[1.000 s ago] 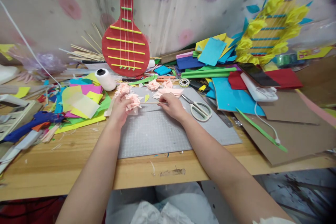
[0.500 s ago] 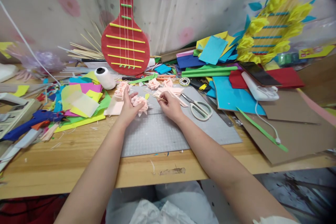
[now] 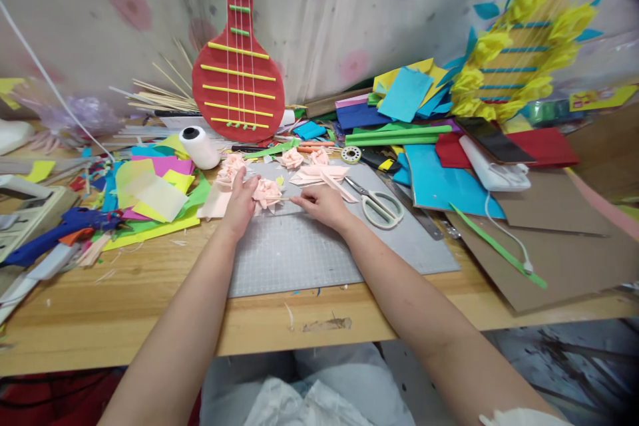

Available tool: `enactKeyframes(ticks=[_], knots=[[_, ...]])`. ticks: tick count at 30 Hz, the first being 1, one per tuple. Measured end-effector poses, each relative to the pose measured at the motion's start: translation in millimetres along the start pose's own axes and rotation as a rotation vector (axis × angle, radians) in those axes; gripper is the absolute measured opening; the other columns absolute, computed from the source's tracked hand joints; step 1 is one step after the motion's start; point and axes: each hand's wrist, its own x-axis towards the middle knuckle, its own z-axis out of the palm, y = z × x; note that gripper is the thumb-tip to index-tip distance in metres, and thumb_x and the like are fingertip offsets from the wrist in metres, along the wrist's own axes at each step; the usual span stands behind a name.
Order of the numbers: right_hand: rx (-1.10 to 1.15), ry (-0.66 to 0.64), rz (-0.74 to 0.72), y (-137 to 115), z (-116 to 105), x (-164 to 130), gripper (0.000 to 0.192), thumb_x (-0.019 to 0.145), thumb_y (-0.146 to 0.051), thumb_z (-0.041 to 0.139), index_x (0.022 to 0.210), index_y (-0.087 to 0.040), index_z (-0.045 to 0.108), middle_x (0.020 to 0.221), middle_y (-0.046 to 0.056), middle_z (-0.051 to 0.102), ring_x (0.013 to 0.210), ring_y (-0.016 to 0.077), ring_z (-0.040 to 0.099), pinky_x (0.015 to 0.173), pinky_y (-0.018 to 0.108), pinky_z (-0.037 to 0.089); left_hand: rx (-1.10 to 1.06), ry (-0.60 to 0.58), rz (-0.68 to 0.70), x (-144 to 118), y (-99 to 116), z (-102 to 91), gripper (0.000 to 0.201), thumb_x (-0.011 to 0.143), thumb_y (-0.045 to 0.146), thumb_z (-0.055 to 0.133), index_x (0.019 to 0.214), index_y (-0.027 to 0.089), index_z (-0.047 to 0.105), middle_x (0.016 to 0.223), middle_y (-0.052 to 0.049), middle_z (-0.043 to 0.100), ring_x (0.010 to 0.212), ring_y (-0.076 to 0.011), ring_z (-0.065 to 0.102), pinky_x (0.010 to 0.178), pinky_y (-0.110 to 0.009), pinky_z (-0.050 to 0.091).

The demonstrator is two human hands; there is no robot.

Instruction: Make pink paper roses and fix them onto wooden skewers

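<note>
My left hand [image 3: 241, 201] holds a pale pink paper flower [image 3: 267, 192] at the far left corner of the grey cutting mat [image 3: 319, 246]. A thin wooden stick [image 3: 287, 199] runs from the flower to my right hand [image 3: 323, 205], whose fingertips pinch its end low over the mat. More pink paper flowers [image 3: 292, 158] and pink paper strips [image 3: 322, 174] lie just beyond the hands. White-handled scissors [image 3: 377, 205] rest on the mat right of my right hand.
A red paper guitar [image 3: 238, 80] leans on the back wall beside bamboo skewers [image 3: 160, 100]. A white thread spool [image 3: 198, 146], coloured paper sheets [image 3: 150, 196], a blue glue gun [image 3: 54, 233], a phone [image 3: 492, 141], brown cardboard [image 3: 564, 246] and a yellow-flowered model [image 3: 519, 46] crowd the wooden table [image 3: 124, 319].
Both hands have lowered toward the mat. The flower has swung to sit between the hands, and the stick now lies nearly level instead of tilted up in my right fingers.
</note>
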Motion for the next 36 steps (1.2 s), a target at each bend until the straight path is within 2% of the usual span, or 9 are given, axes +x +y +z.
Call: enactKeyframes(ticks=[4,6,9,12,15,19,24,31,36], knots=[[0.001,-0.004,-0.027,2.5,0.5,0.5,0.043,0.081,-0.052,0.043,0.058,-0.016,0.052,0.058,-0.001,0.050,0.057,0.0085,0.040,0.054,0.023,0.021,0.444,0.044,0.301,0.5,-7.4,-4.9,0.061,0.077,0.041,0.051,0.131,0.026,0.026,0.135,-0.011,0.036,0.126,-0.0230,0.032,0.102,-0.044,0.027],[0.017,0.018,-0.001,3.4,1.1,0.9,0.041,0.082,-0.050,0.042,0.061,-0.017,0.055,0.061,-0.001,0.053,0.059,0.0092,0.042,0.054,0.023,0.023,0.625,0.142,0.439,1.1,-8.5,-8.8,0.055,0.078,0.036,0.051,0.128,0.023,0.033,0.136,-0.011,0.034,0.129,-0.0229,0.026,0.106,-0.044,0.021],[0.051,0.081,0.078,4.9,2.2,1.9,0.036,0.082,-0.047,0.043,0.069,-0.018,0.060,0.067,0.001,0.058,0.063,0.0106,0.046,0.056,0.023,0.025,0.727,0.345,0.546,1.2,-4.7,-15.5,0.044,0.079,0.027,0.047,0.122,0.020,0.039,0.127,-0.012,0.041,0.122,-0.0210,0.036,0.101,-0.039,0.030],[0.058,0.127,0.130,6.0,2.6,2.9,0.035,0.082,-0.046,0.044,0.070,-0.018,0.061,0.068,0.001,0.059,0.064,0.0114,0.047,0.057,0.023,0.027,0.765,0.442,0.577,-1.2,3.3,-19.0,0.038,0.075,0.021,0.048,0.113,0.019,0.044,0.112,-0.009,0.049,0.102,-0.0179,0.050,0.085,-0.033,0.044],[0.055,0.136,0.152,6.1,1.9,3.2,0.035,0.081,-0.047,0.043,0.069,-0.019,0.060,0.066,0.001,0.058,0.063,0.0114,0.047,0.056,0.023,0.027,0.879,0.383,0.548,-4.6,9.1,-15.9,0.031,0.070,0.021,0.054,0.100,0.019,0.049,0.098,-0.006,0.051,0.084,-0.0164,0.052,0.072,-0.031,0.046],[0.050,0.132,0.159,6.1,1.6,3.3,0.036,0.081,-0.048,0.044,0.069,-0.018,0.060,0.067,0.000,0.058,0.063,0.0111,0.047,0.055,0.023,0.027,1.043,0.357,0.594,-5.7,5.2,-7.9,0.033,0.063,0.029,0.064,0.090,0.019,0.049,0.094,-0.006,0.049,0.096,-0.0235,0.046,0.086,-0.041,0.039],[0.049,0.131,0.147,6.8,2.7,3.4,0.035,0.081,-0.047,0.044,0.070,-0.018,0.060,0.067,0.000,0.058,0.062,0.0105,0.047,0.055,0.023,0.027,1.104,0.335,0.565,-1.1,-10.0,-6.6,0.053,0.055,0.035,0.071,0.097,0.017,0.044,0.098,-0.008,0.047,0.100,-0.0275,0.043,0.088,-0.045,0.035],[0.054,0.139,0.141,6.1,3.1,3.4,0.035,0.081,-0.047,0.044,0.069,-0.018,0.061,0.066,0.000,0.058,0.062,0.0101,0.046,0.056,0.022,0.027,1.058,0.279,0.556,-2.8,-8.7,-5.0,0.052,0.064,0.038,0.065,0.106,0.017,0.043,0.106,-0.010,0.048,0.106,-0.0273,0.043,0.091,-0.044,0.034],[0.065,0.141,0.136,6.1,2.9,2.9,0.038,0.081,-0.049,0.043,0.068,-0.018,0.060,0.065,0.000,0.057,0.061,0.0102,0.046,0.055,0.023,0.027,1.057,0.174,0.524,-2.8,-10.5,-2.8,0.059,0.065,0.038,0.064,0.117,0.018,0.042,0.116,-0.013,0.047,0.112,-0.0288,0.042,0.093,-0.043,0.034]])
